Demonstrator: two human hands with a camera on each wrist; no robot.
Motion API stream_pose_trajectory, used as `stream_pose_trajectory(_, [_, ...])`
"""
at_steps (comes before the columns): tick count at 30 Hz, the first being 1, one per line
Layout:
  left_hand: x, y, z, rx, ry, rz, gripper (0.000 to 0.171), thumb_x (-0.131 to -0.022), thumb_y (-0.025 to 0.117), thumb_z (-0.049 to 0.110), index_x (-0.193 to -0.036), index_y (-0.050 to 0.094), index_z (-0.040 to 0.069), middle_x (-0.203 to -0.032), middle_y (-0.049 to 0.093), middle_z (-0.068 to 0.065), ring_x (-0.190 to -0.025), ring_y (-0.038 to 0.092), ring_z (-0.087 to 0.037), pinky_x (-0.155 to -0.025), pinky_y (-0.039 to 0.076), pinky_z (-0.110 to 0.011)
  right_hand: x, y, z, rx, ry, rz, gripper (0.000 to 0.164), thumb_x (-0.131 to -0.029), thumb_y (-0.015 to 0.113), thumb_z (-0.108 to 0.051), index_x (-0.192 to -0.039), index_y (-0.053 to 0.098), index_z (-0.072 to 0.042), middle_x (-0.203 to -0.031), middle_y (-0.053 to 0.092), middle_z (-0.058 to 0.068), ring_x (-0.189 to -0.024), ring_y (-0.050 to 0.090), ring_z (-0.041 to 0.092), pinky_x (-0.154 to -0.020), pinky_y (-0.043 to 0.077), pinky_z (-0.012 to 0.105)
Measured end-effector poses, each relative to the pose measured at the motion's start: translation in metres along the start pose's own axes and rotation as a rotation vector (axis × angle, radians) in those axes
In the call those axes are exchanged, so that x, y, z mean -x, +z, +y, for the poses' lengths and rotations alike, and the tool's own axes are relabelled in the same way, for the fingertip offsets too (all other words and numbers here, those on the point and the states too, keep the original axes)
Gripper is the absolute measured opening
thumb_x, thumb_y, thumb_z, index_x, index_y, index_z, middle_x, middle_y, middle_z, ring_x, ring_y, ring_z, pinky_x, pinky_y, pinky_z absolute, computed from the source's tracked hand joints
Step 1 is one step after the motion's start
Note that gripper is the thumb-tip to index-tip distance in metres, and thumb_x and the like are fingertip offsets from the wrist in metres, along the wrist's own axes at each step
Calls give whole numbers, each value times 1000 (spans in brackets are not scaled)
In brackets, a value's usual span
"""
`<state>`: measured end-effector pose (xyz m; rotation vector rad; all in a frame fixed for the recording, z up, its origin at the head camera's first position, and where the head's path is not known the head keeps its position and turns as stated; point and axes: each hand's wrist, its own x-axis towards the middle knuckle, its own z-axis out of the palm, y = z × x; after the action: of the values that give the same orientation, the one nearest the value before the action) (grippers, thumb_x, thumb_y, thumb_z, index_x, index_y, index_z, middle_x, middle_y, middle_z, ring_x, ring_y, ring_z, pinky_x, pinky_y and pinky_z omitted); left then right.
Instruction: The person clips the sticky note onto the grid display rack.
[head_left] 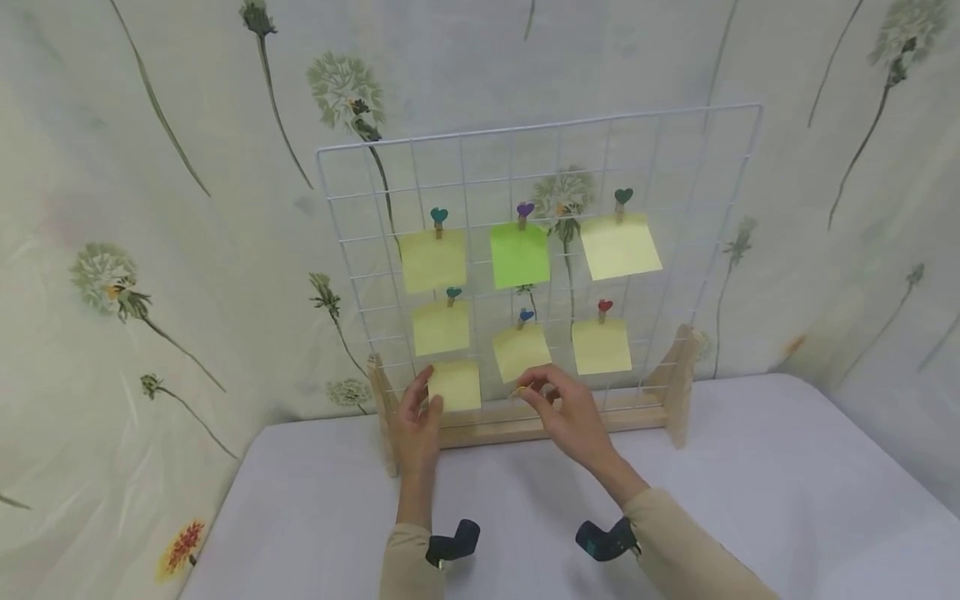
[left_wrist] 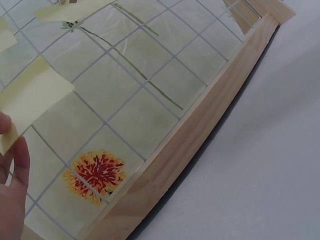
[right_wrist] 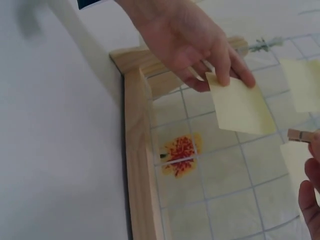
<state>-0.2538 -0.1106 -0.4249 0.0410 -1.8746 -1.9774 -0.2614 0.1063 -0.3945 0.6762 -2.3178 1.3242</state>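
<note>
My left hand (head_left: pixel 418 425) pinches a pale yellow sticky note (head_left: pixel 459 387) by its left edge, low on the left side of a white wire grid (head_left: pixel 540 129). In the right wrist view, the thumb lies on the front of that note and other fingers are behind it. My right hand (head_left: pixel 570 417) pinches a small wooden clothespin (right_wrist: pixel 298 135), a little to the right of the note and apart from it. A touch of yellow shows at its fingertips in the head view. Right beside this hand hangs another yellow note (head_left: pixel 517 350) under a blue heart clothespin (head_left: pixel 526 316).
Above hang several more notes, one green (head_left: pixel 520 257), each under a heart-topped clothespin. The grid stands in a wooden base (head_left: pixel 495 432) with side supports (head_left: pixel 679 387) on a white-covered table (head_left: pixel 315 517). Behind it hangs a flower-printed sheet (head_left: pixel 187 208).
</note>
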Motion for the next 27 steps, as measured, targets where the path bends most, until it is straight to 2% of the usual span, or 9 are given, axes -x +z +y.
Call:
stream_pose_trajectory(5, [-1, 0, 2, -11, -20, -13, 45, -89, 59, 2, -130, 56, 19, -140, 51, 5, -125, 48, -23, -104, 39, -47, -6, 3, -2, -11, -8, 1, 14, -90, 64, -17, -104, 62, -19, -96, 64, -8, -88, 56, 6, -67, 49, 22])
stream_pose_trajectory(8, [0, 0, 1, 25, -38, -19, 46, -89, 59, 2, -131, 56, 20, -142, 49, 5, -133, 42, -22, -110, 33, -46, -8, 5, -3, -11, -15, 9, 16, -89, 65, -13, -104, 63, -18, -96, 65, -7, -86, 56, 7, -66, 49, 22])
stream_pose_trajectory(12, [-4, 4, -11, 146, -15, -7, 47, -88, 61, 0, -131, 56, 18, -142, 49, 4, -139, 35, -14, -116, 25, -38, -15, 3, -3, 8, -42, 27, 18, -87, 66, -9, -102, 63, -16, -95, 66, -6, -84, 57, 7, -63, 49, 22])
stream_pose_trajectory(16, [-9, 9, -24, 242, 11, -1, 46, -87, 61, 0, -131, 55, 16, -142, 49, 2, -139, 34, -12, -117, 22, -34, -24, 0, -5, 21, -51, 36, 17, -86, 67, -10, -101, 63, -17, -95, 66, -6, -82, 59, 7, -61, 49, 22])
stream_pose_trajectory(20, [-8, 10, -22, 271, 1, -22, 46, -87, 59, -2, -131, 53, 12, -144, 47, -1, -140, 32, -16, -118, 21, -37, -30, 2, -7, 17, -33, 37, 15, -88, 66, -12, -102, 63, -17, -97, 67, -5, -81, 61, 8, -62, 50, 22])
stream_pose_trajectory(27, [-7, 11, -23, 255, -8, -42, 48, -87, 58, -3, -132, 53, 14, -145, 46, -1, -140, 33, -17, -117, 21, -42, -40, 7, -13, 9, -19, 20, 13, -89, 65, -15, -102, 64, -16, -93, 67, -3, -69, 61, 11, -59, 49, 23])
